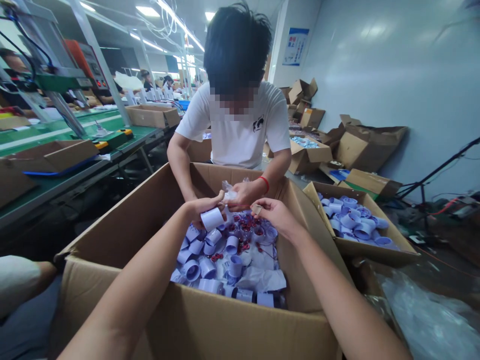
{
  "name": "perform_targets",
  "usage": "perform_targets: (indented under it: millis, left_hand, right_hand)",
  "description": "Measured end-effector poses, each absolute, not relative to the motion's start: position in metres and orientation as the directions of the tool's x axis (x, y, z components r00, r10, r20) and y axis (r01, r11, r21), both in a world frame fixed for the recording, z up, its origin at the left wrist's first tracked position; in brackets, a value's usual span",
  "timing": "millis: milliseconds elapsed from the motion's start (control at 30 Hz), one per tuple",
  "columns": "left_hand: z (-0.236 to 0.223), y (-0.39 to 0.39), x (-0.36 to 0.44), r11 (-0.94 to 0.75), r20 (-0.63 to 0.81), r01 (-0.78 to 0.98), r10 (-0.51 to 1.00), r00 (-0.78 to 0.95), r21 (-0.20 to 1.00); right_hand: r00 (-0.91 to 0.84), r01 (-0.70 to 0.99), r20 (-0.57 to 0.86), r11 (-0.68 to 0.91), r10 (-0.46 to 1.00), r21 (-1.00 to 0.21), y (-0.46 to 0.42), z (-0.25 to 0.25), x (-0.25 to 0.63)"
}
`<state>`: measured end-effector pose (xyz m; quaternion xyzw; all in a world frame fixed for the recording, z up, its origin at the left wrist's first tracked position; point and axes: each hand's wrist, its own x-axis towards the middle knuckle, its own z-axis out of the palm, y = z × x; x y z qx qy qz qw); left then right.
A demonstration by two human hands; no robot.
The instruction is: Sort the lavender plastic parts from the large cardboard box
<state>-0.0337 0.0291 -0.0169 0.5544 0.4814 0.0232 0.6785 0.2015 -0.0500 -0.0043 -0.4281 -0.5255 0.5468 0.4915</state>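
Both my arms reach into a large cardboard box [123,235]. My left hand [204,207] is closed round a pale lilac plastic cup [212,219], held on its side above the heap. My right hand [275,212] pinches a small tan piece [257,208] between thumb and fingers. Below lie several more lilac cups [225,257], small red parts [243,235] and crumpled clear film. A person in a white T-shirt [243,135] sits opposite, with both hands [240,195] in the same box, close to mine.
A smaller carton [371,247] of lilac cups stands to the right. Open cardboard boxes pile along the grey wall behind. A green conveyor bench [56,150] with machines runs on the left. Clear plastic sheeting lies on the floor at lower right.
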Motion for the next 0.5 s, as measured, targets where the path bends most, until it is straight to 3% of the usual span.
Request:
perform_targets:
  millis: [233,400,500]
  left_hand:
    - [-0.021,0.026,-0.029,0.479,-0.714,0.544,0.318,0.624,0.689]
    - [-0.015,0.01,-0.025,0.398,-0.605,0.461,0.427,0.672,0.793]
    - [-0.01,0.003,-0.02,0.317,-0.583,0.491,0.384,0.715,0.811]
  right_hand:
    - [-0.215,-0.237,0.036,-0.017,0.976,-0.971,-0.056,0.002,0.201]
    - [-0.243,-0.22,0.005,-0.05,0.97,-0.974,-0.056,0.003,0.2]
    - [-0.256,-0.192,0.016,-0.035,0.967,-0.981,-0.056,0.003,0.2]
